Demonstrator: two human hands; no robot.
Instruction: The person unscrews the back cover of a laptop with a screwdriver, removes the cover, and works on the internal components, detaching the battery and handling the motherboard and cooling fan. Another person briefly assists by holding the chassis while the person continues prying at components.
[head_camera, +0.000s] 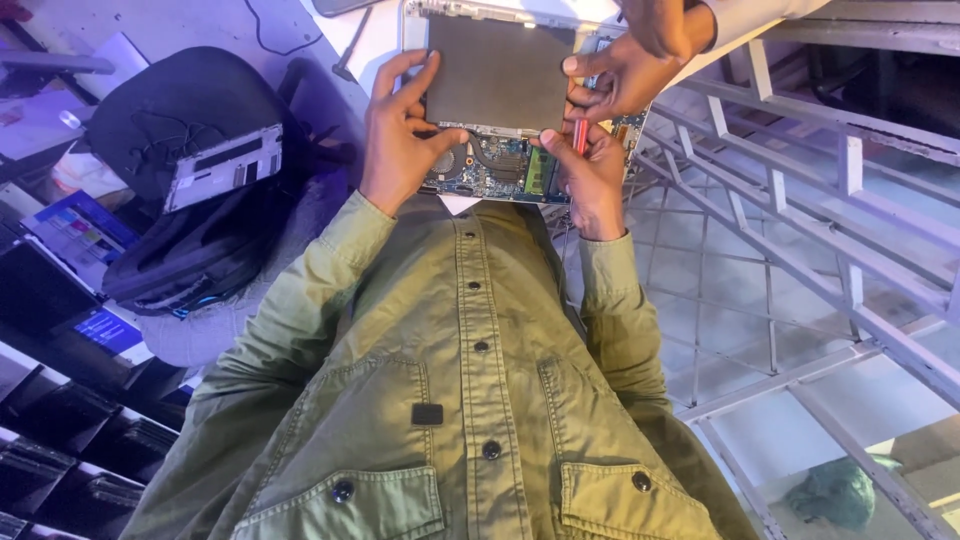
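Note:
An opened laptop (490, 165) lies past my lap, its green circuit board and fan bared. A flat dark battery pack (498, 70) covers its far half. My left hand (400, 130) grips the pack's left edge, fingers on top and thumb at the near edge. At the pack's near right corner, my right hand (590, 170) holds a small red-handled screwdriver (580, 135). Another person's hand (625, 75), coming from a white sleeve at the top right, pinches the pack's right edge.
A black backpack (190, 230) with a grey laptop cover (222, 165) on it sits at the left. Dark laptops and trays (70, 440) are stacked at the lower left. A white metal frame (800, 230) runs along the right, with a green cloth (840, 490) below it.

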